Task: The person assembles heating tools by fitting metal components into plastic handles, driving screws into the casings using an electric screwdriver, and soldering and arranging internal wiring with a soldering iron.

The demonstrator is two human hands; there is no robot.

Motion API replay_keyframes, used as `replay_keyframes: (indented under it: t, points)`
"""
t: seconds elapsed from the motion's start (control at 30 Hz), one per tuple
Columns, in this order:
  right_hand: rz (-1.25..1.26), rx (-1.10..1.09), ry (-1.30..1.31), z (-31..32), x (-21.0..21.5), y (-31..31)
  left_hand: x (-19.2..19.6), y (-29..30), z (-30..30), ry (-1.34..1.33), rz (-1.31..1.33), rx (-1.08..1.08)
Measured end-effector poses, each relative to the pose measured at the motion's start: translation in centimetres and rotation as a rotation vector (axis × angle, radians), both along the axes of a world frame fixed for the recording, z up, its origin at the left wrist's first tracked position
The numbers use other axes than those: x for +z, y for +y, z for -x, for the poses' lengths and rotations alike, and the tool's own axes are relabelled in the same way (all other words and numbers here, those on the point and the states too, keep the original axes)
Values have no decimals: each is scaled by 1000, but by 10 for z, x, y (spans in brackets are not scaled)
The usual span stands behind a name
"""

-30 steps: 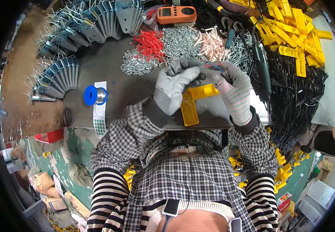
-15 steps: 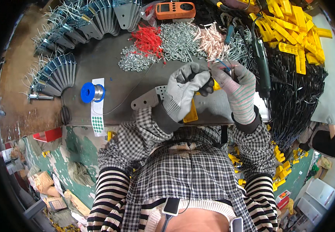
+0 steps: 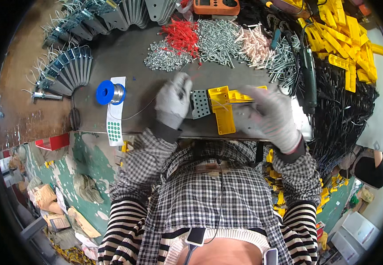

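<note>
My left hand (image 3: 173, 101), in a grey glove, has its fingers pinched together at a thin solder wire (image 3: 145, 107). This wire runs from a blue spool (image 3: 106, 92) and shows again just past the fingertips. Beside that hand lies a grey metal plate with holes (image 3: 200, 105), its left part covered by the hand. The plate's right end meets a yellow plastic holder (image 3: 225, 120) with an arm pointing right. My right hand (image 3: 273, 115), gloved and smeared by motion, hovers over the holder's right side. Whether its fingers grip anything cannot be made out.
Piles of screws (image 3: 218, 39), red parts (image 3: 180, 37), pink sleeves (image 3: 255, 45) and small nuts (image 3: 165, 57) lie beyond my hands. A dark-handled tool (image 3: 308, 79), black cable ties (image 3: 341, 106) and yellow parts (image 3: 346, 39) are on the right. Metal brackets (image 3: 70, 68) stand left.
My hands have come apart: the left moved left to the solder wire, the right swung right and nearer. The yellow holder and plate now show more fully. The whole view has shifted slightly.
</note>
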State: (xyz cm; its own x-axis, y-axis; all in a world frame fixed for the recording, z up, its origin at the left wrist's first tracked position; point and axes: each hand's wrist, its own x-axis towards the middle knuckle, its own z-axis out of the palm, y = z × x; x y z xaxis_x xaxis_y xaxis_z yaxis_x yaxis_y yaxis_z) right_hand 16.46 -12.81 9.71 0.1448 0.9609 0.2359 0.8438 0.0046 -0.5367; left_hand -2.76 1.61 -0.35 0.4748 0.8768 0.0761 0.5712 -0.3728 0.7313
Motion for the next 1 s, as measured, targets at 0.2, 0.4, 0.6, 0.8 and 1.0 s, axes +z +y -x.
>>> replay_keyframes:
  t: [0.2, 0.4, 0.6, 0.8, 1.0]
  points:
    - [239, 116, -79, 16, -35, 16, 7, -6, 7, 60, -218, -146]
    - [202, 95, 92, 7, -30, 31, 1, 5, 16, 36, -206, -275]
    - [308, 58, 329, -7, -22, 43, 8, 4, -5, -391, 32, -299]
    - [56, 30, 506, -3, -45, 45, 6, 1, -10, -339, 163, -370]
    - [117, -10, 445, -3, -51, 44, 20, -11, -14, -420, 419, -293]
